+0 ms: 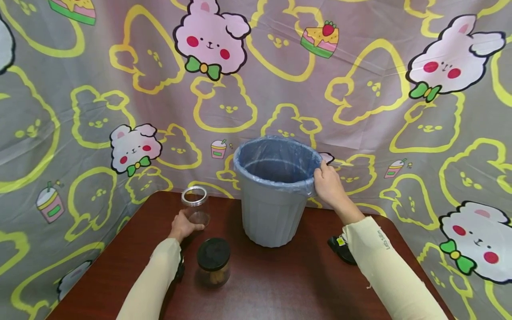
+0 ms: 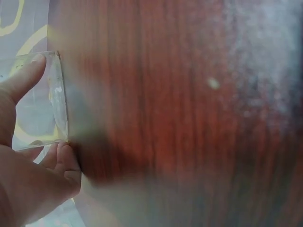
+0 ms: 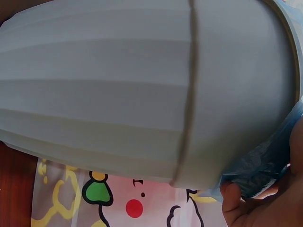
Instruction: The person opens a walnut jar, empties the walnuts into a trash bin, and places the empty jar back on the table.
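Note:
In the head view, my left hand (image 1: 185,226) grips a clear, lidless jar (image 1: 198,207) low on its side, at the left back of the table. The left wrist view shows the thumb and fingers on opposite sides of the clear jar (image 2: 35,101). To the right stands a grey trash can (image 1: 270,218) lined with a blue plastic bag (image 1: 276,153). My right hand (image 1: 330,183) holds its right rim, pinching the bag there. The right wrist view shows the ribbed can wall (image 3: 94,94) close up, with bunched bag film (image 3: 258,170) at the fingers.
A jar with a black lid (image 1: 214,254) stands near my left forearm, with light brown pieces inside. A black object with a yellow-green label (image 1: 342,250) lies beside my right sleeve, partly hidden. A patterned cloth (image 1: 360,133) hangs behind the dark wooden table (image 1: 280,284).

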The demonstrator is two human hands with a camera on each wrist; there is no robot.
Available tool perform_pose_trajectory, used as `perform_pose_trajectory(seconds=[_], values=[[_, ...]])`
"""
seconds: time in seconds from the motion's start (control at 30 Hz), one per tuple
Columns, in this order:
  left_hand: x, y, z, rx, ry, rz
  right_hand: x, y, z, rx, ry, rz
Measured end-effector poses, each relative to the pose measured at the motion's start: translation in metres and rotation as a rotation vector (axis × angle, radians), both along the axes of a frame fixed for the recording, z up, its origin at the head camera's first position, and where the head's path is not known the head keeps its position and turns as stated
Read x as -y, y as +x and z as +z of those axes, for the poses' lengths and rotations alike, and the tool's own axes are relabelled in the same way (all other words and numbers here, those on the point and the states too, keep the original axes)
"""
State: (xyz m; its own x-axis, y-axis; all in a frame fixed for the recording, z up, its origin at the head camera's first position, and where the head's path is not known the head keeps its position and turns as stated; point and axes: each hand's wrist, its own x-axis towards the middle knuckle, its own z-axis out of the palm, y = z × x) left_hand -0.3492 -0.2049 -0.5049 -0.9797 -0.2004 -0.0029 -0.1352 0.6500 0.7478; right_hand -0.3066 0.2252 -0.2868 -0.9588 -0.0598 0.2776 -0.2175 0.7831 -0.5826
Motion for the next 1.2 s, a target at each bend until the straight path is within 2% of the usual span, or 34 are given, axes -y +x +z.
perform_pose_trajectory(seconds=[0.2, 0.43, 0.77, 0.9, 1.0, 1.2], values=[[0.002, 0.001, 0.002, -0.002, 0.010, 0.009, 0.001, 0.000, 0.000, 0.005, -0.001, 0.001], [0.008, 0.003, 0.010, 0.036, 0.024, -0.052, 0.003, -0.001, 0.002, -0.023, 0.008, 0.002], [0.021, 0.029, 0.037, 0.168, -0.161, -0.133, 0.000, -0.004, 0.001, -0.065, -0.011, -0.008], [0.028, 0.038, 0.042, 0.188, -0.195, -0.202, -0.004, -0.001, 0.000, -0.065, -0.019, 0.002], [0.030, 0.045, 0.044, 0.174, -0.234, -0.275, -0.007, 0.005, -0.001, -0.058, -0.016, 0.007], [0.024, 0.060, 0.052, 0.116, -0.270, -0.431, -0.013, 0.020, -0.004, -0.138, -0.020, 0.025]])
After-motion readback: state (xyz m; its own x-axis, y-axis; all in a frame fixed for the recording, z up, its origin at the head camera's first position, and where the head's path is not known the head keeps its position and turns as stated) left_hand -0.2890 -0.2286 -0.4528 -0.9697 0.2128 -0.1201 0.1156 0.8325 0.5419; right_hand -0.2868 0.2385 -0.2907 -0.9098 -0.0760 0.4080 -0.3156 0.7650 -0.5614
